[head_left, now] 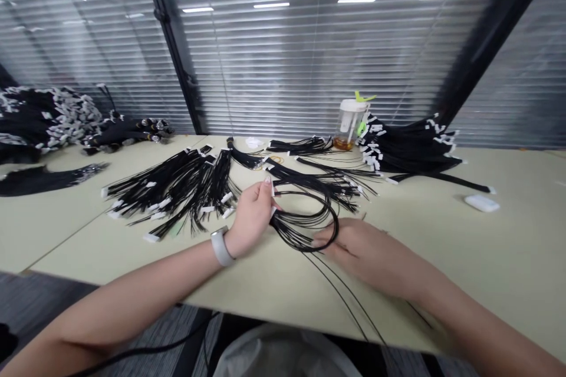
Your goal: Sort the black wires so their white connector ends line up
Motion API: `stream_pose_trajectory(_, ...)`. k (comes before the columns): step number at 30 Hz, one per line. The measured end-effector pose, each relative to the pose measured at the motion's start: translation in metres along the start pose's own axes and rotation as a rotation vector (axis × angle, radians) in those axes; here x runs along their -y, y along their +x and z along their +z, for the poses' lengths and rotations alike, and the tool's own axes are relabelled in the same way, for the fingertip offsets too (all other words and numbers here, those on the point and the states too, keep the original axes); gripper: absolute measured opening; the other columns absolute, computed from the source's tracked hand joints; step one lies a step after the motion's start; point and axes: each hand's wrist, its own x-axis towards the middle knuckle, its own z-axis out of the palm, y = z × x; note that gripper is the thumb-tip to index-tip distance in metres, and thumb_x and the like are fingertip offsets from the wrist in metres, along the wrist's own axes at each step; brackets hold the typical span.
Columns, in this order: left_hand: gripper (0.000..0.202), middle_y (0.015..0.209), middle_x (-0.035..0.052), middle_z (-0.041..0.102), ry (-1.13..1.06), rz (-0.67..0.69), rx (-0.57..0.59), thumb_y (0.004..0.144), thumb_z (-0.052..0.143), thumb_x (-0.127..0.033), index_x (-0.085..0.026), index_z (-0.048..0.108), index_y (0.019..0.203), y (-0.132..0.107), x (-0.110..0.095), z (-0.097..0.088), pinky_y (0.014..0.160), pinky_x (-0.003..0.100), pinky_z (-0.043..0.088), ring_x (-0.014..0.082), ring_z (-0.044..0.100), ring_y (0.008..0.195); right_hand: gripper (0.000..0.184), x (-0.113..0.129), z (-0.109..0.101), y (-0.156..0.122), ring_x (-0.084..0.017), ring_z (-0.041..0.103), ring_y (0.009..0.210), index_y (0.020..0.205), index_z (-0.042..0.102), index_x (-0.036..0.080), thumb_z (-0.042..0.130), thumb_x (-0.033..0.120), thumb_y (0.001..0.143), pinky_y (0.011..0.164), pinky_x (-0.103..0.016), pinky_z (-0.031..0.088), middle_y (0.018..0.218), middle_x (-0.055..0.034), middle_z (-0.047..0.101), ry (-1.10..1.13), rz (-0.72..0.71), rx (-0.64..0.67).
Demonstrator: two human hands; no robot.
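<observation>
Grey fabric [283, 356] lies nearest. My left hand [250, 213] pinches white plastic connectors [273, 212], apparently anchoring looped black wires [288, 234]; my right hand [360, 247] grasps their bend.

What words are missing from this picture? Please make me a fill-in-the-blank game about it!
1. The grey wristband is worn on the person's own ____ wrist.
2. The wires curving between the left hand and the right hand are coloured ____.
3. The lid on the see-through jar is coloured ____.
4. The small smooth object lying alone is on the ____ side of the picture.

Missing words: left; black; white; right.
</observation>
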Motion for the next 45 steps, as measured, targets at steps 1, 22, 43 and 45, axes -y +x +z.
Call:
stream_pose_trajectory(1,0.045,0.045,-0.0026,0.044,0.009,0.01,0.004,0.086,0.034,-0.039,-0.016,0.048,0.05,-0.001,-0.001,0.0,0.047,0.022,0.028,0.0089,0.036,0.043,0.027,0.002,0.002,0.0,-0.011,0.051,0.062,0.066,0.055,0.021,0.038,0.022,0.087,0.056,-0.021,0.034,0.068,0.0028,0.059,0.038,-0.012,0.016)
stream_pose_trajectory(22,0.038,0.047,-0.0028,0.05,-0.002,0.141,0.099,0.088,0.033,-0.035,-0.016,0.05,0.06,-0.02,-0.002,0.009,0.052,0.021,0.036,0.0095,0.045,0.047,0.033,-0.002,0.041,0.024,-0.004,0.026,0.045,0.049,0.034,0.015,0.045,0.022,0.079,0.043,-0.019,0.019,0.046,0.0062,0.03,0.265,-0.073,-0.1)
stream_pose_trajectory(43,0.038,0.048,-0.0032,0.046,-0.002,0.051,0.109,0.087,0.035,-0.037,-0.016,0.046,0.057,-0.016,-0.003,0.01,0.049,0.021,0.033,0.0088,0.041,0.047,0.021,0.001,0.051,0.019,-0.013,0.051,0.056,0.073,0.058,0.017,0.039,0.018,0.081,0.051,-0.024,0.031,0.066,-0.0039,0.062,-0.171,-0.098,-0.265)
stream_pose_trajectory(45,0.039,0.048,-0.0032,0.047,-0.013,0.035,0.115,0.086,0.035,-0.038,-0.016,0.046,0.057,-0.016,-0.002,0.011,0.048,0.021,0.033,0.009,0.04,0.046,0.024,0.0,0.052,0.02,-0.018,0.056,0.069,0.078,0.06,0.017,0.036,0.021,0.084,0.057,-0.027,0.036,0.08,-0.0095,0.065,-0.228,-0.118,-0.28)
